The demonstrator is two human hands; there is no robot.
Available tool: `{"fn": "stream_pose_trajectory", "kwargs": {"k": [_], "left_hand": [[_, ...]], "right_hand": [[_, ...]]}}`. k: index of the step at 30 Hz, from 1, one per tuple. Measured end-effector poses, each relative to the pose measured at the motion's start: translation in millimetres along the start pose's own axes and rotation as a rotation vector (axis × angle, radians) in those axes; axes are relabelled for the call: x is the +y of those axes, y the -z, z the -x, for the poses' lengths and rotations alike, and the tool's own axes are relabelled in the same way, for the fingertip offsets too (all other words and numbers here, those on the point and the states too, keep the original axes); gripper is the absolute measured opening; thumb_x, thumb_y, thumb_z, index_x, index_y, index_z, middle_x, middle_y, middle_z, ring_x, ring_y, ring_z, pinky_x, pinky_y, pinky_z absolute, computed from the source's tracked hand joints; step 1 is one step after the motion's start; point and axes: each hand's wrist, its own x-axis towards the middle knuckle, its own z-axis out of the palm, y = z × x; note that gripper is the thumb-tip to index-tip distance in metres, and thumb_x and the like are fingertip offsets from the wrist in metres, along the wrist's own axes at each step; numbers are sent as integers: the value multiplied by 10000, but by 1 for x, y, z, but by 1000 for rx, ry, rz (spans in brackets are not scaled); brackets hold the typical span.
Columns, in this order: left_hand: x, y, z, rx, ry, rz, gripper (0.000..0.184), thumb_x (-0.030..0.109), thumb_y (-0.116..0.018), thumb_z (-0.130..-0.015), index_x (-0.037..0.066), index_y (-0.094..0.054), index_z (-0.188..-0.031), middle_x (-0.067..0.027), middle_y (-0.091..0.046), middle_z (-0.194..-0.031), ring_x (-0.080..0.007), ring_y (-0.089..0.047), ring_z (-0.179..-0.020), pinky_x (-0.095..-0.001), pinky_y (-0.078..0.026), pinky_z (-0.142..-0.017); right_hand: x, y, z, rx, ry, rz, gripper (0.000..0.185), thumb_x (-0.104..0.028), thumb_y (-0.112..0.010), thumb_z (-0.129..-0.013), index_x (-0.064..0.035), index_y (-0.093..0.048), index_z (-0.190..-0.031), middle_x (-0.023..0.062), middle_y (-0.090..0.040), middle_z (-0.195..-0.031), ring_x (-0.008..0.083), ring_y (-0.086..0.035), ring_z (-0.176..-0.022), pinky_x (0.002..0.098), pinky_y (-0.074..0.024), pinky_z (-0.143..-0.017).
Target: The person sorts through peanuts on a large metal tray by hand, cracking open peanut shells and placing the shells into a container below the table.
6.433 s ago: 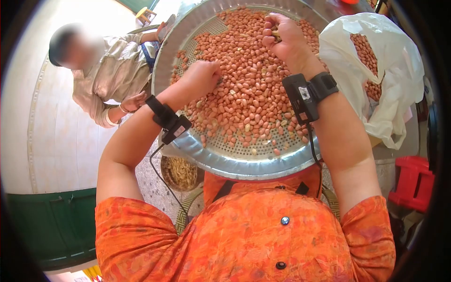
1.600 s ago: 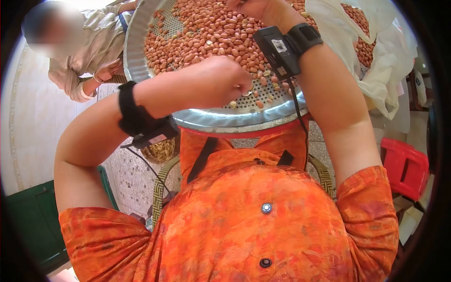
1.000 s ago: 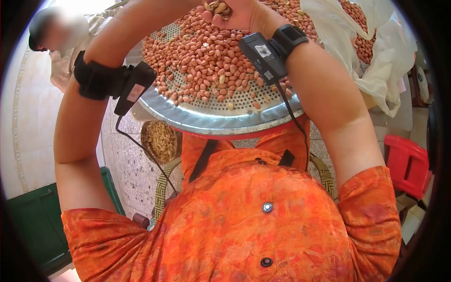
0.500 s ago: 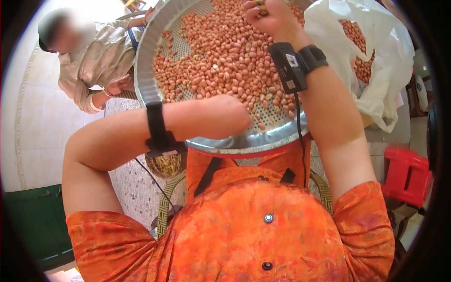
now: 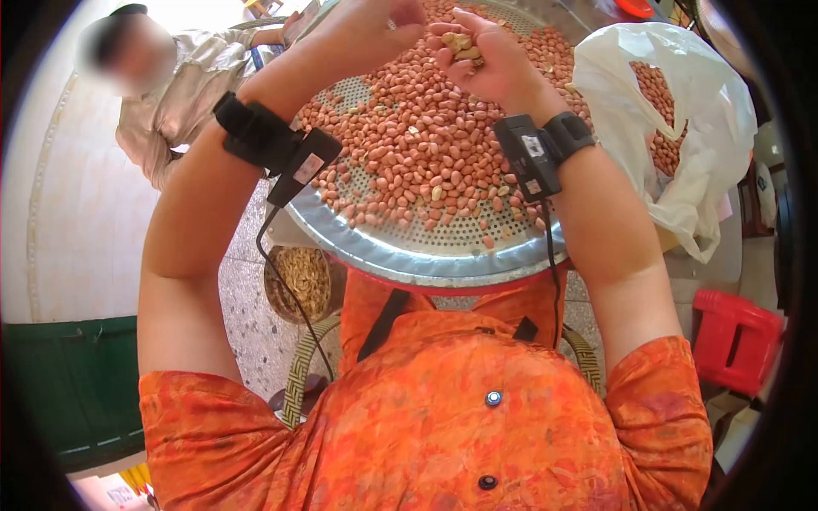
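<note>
Left hand [image 5: 385, 25]: moved up from the near side of the tray [image 5: 400, 265], where it lay half a second ago, to just beside the right hand [image 5: 494, 70]; it is partly cut off by the top edge (whether anything is pinched cannot be told).
Right hand: turned palm up above the tray, with fingers curled loosely round the pale bits [image 5: 461, 45].
Pale bits: cradled in that palm; probably light and brittle, so best supported from below with little squeeze.
Peanuts [image 5: 417, 140]: spread over the tray and massed toward its middle; likely light, firm and smooth, apt to slip (and to shed skin if rubbed), so best pinched singly across the middle.
Tray: made with a perforated floor and a raised, shiny rim.
White bag [image 5: 596, 94]: placed at the right of the tray, its mouth open, more peanuts seen inside.
Bin [image 5: 336, 288]: set below the tray at the left, filled with dry scraps [image 5: 298, 277].
Surroundings: a red stool [image 5: 740, 345] is seen at the right, another person [image 5: 189, 81] at the left.
</note>
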Motion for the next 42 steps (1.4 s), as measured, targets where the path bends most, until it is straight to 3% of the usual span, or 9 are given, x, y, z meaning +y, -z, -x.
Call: {"fn": "stream_pose_trajectory", "kwargs": {"k": [9, 19, 20, 24, 27, 30, 32, 36, 42], "left_hand": [[-35, -16, 130, 216, 436, 592, 122, 155, -533, -826, 35, -525, -847, 29, -524, -691, -38, -493, -571, -157, -380, -487], [-22, -56, 163, 300, 516, 275, 122, 126, -559, -793, 15, -549, -842, -8, -547, -631, -53, -475, -556, -205, -382, -496], [-25, -59, 163, 348, 509, 311, 113, 129, -567, -747, 38, -560, -812, -82, -568, -611, -166, -531, -521, -279, -416, -503], [-22, -55, 162, 262, 537, 237, 133, 128, -564, -781, 20, -554, -857, -21, -554, -634, -74, -493, -564, -223, -402, -533], [-24, -55, 161, 251, 537, 252, 128, 122, -564, -776, 25, -557, -859, -24, -558, -639, -75, -491, -562, -222, -401, -530], [-26, -54, 161, 221, 543, 246, 132, 123, -564, -773, 27, -561, -864, -24, -556, -640, -73, -490, -562, -223, -402, -530], [-28, -57, 162, 204, 537, 230, 135, 124, -564, -772, 28, -562, -866, -27, -555, -639, -79, -492, -561, -230, -404, -529], [-34, -60, 157, 152, 459, 174, 145, 118, -567, -758, 34, -566, -877, -58, -559, -637, -139, -521, -557, -266, -416, -532], [-43, -76, 137, 122, 281, 53, 99, 79, -545, -734, 25, -546, -817, -106, -569, -676, -243, -545, -583, -299, -425, -544]], "right_hand": [[-8, 0, 5, 25, 34, 73, 254, -295, -474, -867, -86, -423, -733, 0, -402, -617, 57, -320, -462, 164, -222, -349], [-35, 5, 19, 259, 351, 182, 312, -352, -413, -885, -106, -377, -696, -13, -304, -534, 72, -225, -411, 204, -189, -351], [-38, 7, 20, 261, 365, 219, 311, -342, -390, -895, -104, -375, -696, -11, -304, -533, 77, -223, -414, 210, -195, -357], [-40, 23, 17, 333, 426, 288, 307, -333, -385, -898, -103, -370, -696, -9, -303, -531, 80, -222, -414, 211, -190, -356], [-41, 48, 14, -312, 327, 208, 133, -148, -473, -821, -71, -494, -716, 18, -465, -540, 138, -504, -558, 226, -384, -412], [-26, 16, 12, 399, 420, 376, 301, -332, -383, -899, -94, -377, -715, -12, -303, -549, 78, -239, -436, 204, -201, -364], [-27, 49, 0, 89, 61, 67, 304, -338, -385, -896, -57, -418, -785, 40, -412, -644, 114, -423, -546, 203, -348, -394], [0, 15, 2, 139, 58, -15, 399, -327, -347, -904, 56, -439, -966, 215, -484, -975, 339, -503, -957, 328, -532, -696], [25, -16, 4, 217, 71, 55, 533, -362, -260, -914, 134, -409, -1038, 264, -455, -1061, 396, -456, -1021, 436, -468, -833]]}}
